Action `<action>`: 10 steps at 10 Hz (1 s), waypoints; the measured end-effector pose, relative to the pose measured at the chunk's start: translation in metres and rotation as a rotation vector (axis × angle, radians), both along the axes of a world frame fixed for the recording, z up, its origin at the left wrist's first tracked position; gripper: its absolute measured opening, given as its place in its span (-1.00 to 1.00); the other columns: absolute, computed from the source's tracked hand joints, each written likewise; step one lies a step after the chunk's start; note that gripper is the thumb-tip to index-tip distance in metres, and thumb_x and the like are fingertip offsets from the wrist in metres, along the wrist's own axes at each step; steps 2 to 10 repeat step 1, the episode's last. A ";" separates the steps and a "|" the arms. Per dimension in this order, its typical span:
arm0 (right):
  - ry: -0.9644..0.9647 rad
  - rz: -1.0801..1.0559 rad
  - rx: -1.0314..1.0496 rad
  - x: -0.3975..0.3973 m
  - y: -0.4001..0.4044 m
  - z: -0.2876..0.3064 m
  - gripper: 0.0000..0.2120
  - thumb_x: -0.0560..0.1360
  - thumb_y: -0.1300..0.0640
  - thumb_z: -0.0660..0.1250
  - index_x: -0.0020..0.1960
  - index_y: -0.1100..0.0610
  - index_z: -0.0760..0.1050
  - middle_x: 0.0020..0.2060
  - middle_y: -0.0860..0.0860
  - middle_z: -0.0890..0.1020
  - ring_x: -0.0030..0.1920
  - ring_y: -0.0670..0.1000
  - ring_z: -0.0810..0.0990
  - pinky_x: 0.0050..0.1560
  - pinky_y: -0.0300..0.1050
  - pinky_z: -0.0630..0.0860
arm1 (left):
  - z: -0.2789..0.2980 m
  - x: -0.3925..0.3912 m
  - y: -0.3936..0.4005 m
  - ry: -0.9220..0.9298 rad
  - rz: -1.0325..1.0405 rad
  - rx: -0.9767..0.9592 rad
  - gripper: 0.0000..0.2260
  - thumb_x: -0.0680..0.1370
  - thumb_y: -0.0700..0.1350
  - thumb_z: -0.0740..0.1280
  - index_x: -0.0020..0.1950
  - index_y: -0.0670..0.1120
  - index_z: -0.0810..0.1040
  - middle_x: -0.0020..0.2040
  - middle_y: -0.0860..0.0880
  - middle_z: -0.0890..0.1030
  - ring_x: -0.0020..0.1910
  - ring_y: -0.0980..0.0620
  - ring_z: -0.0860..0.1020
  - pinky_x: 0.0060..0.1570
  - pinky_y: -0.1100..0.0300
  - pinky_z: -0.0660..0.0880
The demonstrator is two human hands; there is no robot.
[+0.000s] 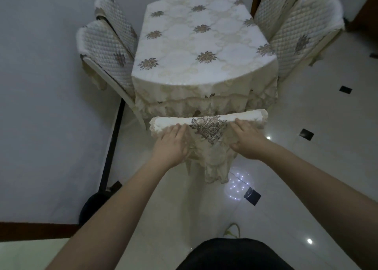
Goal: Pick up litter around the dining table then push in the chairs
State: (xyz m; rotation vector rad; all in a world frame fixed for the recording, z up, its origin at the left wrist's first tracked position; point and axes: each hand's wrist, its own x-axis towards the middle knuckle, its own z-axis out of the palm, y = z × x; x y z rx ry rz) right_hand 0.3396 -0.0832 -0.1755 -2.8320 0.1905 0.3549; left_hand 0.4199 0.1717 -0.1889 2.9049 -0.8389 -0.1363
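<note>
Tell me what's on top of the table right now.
Only the flowered tablecloth shows on the table; no litter on it. The cloth hangs to near the floor, hiding whatever lies underneath.

One dining table (196,44) under a flowered cloth. Five covered chairs: two on the left (104,51) (114,14), two on the right (302,38) (272,10), and one at the near end (208,122). Two hands, left hand (171,145) and right hand (248,140). Four black floor insets on the right, nearest (252,196).

Two bare, sleeveless forearms, left grip (171,145) and right grip (248,141); black garment (233,255) below.
</note>
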 end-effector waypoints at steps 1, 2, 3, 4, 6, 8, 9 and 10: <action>-0.159 0.039 -0.026 -0.034 0.024 0.009 -0.35 0.59 -0.10 0.16 0.56 0.04 -0.05 0.56 0.01 0.01 0.54 0.02 -0.04 0.47 0.00 -0.05 | 0.003 -0.038 0.031 0.007 -0.028 -0.094 -0.40 0.60 0.14 0.11 0.57 -0.01 0.00 0.55 -0.07 0.14 0.52 -0.06 0.10 0.42 0.06 0.08; -0.159 0.039 -0.026 -0.034 0.024 0.009 -0.35 0.59 -0.10 0.16 0.56 0.04 -0.05 0.56 0.01 0.01 0.54 0.02 -0.04 0.47 0.00 -0.05 | 0.003 -0.038 0.031 0.007 -0.028 -0.094 -0.40 0.60 0.14 0.11 0.57 -0.01 0.00 0.55 -0.07 0.14 0.52 -0.06 0.10 0.42 0.06 0.08; -0.159 0.039 -0.026 -0.034 0.024 0.009 -0.35 0.59 -0.10 0.16 0.56 0.04 -0.05 0.56 0.01 0.01 0.54 0.02 -0.04 0.47 0.00 -0.05 | 0.003 -0.038 0.031 0.007 -0.028 -0.094 -0.40 0.60 0.14 0.11 0.57 -0.01 0.00 0.55 -0.07 0.14 0.52 -0.06 0.10 0.42 0.06 0.08; -0.159 0.039 -0.026 -0.034 0.024 0.009 -0.35 0.59 -0.10 0.16 0.56 0.04 -0.05 0.56 0.01 0.01 0.54 0.02 -0.04 0.47 0.00 -0.05 | 0.003 -0.038 0.031 0.007 -0.028 -0.094 -0.40 0.60 0.14 0.11 0.57 -0.01 0.00 0.55 -0.07 0.14 0.52 -0.06 0.10 0.42 0.06 0.08; -0.159 0.039 -0.026 -0.034 0.024 0.009 -0.35 0.59 -0.10 0.16 0.56 0.04 -0.05 0.56 0.01 0.01 0.54 0.02 -0.04 0.47 0.00 -0.05 | 0.003 -0.038 0.031 0.007 -0.028 -0.094 -0.40 0.60 0.14 0.11 0.57 -0.01 0.00 0.55 -0.07 0.14 0.52 -0.06 0.10 0.42 0.06 0.08; -0.159 0.039 -0.026 -0.034 0.024 0.009 -0.35 0.59 -0.10 0.16 0.56 0.04 -0.05 0.56 0.01 0.01 0.54 0.02 -0.04 0.47 0.00 -0.05 | 0.003 -0.038 0.031 0.007 -0.028 -0.094 -0.40 0.60 0.14 0.11 0.57 -0.01 0.00 0.55 -0.07 0.14 0.52 -0.06 0.10 0.42 0.06 0.08; -0.159 0.039 -0.026 -0.034 0.024 0.009 -0.35 0.59 -0.10 0.16 0.56 0.04 -0.05 0.56 0.01 0.01 0.54 0.02 -0.04 0.47 0.00 -0.05 | 0.003 -0.038 0.031 0.007 -0.028 -0.094 -0.40 0.60 0.14 0.11 0.57 -0.01 0.00 0.55 -0.07 0.14 0.52 -0.06 0.10 0.42 0.06 0.08; -0.159 0.039 -0.026 -0.034 0.024 0.009 -0.35 0.59 -0.10 0.16 0.56 0.04 -0.05 0.56 0.01 0.01 0.54 0.02 -0.04 0.47 0.00 -0.05 | 0.003 -0.038 0.031 0.007 -0.028 -0.094 -0.40 0.60 0.14 0.11 0.57 -0.01 0.00 0.55 -0.07 0.14 0.52 -0.06 0.10 0.42 0.06 0.08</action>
